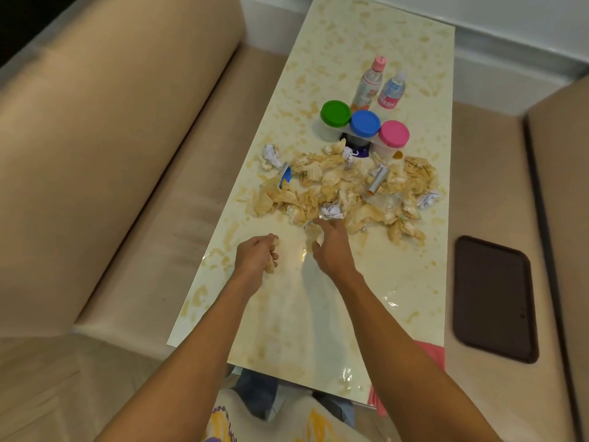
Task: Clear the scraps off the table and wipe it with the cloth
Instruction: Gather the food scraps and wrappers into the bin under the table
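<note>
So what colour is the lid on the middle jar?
The middle jar's lid is blue; head view.

Beige scraps (338, 186) lie heaped mid-way along the table (360, 43); pink cloth (435, 355) at near-right corner.

Home sitting room: beige upholstered sofas (111, 138) flank a long, low, glossy cream counter with tan flecks (350, 314), which runs toward a white wall with a skirting board (510, 59). A dark brown rectangular tray (494, 298) lies on the right-hand sofa seat.
</note>
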A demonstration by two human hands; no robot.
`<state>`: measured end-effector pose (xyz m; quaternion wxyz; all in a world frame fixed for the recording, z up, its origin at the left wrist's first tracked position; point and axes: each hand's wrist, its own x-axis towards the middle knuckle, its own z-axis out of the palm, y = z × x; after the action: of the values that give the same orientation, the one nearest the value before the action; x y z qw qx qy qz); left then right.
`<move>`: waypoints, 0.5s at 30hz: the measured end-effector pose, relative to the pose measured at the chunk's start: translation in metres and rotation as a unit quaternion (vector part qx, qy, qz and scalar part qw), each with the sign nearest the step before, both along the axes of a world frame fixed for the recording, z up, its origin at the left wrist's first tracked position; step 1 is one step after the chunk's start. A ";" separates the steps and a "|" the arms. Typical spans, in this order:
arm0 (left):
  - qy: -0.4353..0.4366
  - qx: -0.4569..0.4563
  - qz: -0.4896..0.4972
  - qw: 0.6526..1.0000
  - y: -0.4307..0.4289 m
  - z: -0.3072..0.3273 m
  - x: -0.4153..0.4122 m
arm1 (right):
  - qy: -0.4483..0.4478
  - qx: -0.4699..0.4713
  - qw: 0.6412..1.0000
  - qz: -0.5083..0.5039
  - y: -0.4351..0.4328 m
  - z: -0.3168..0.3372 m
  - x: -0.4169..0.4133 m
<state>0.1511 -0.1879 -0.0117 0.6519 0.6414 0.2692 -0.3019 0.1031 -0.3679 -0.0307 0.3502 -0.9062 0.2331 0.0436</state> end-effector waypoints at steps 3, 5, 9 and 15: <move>0.000 0.005 -0.016 1.000 0.004 -0.002 0.004 | 0.035 -0.034 0.998 0.041 0.002 -0.014 0.001; -0.001 0.010 -0.021 1.000 0.006 -0.003 0.006 | 0.032 -0.039 0.998 0.045 0.006 -0.017 -0.001; 0.006 0.008 -0.020 1.000 0.008 -0.007 0.009 | 0.007 0.003 1.000 0.024 0.015 -0.008 -0.011; 0.028 -0.008 -0.005 1.000 -0.001 -0.010 0.010 | -0.076 0.109 0.990 -0.047 0.041 0.021 -0.014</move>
<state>0.1613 -0.1886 -0.0212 0.6474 0.6288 0.2820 -0.3255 0.0886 -0.3272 -0.0096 0.4651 -0.8514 0.2421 -0.0169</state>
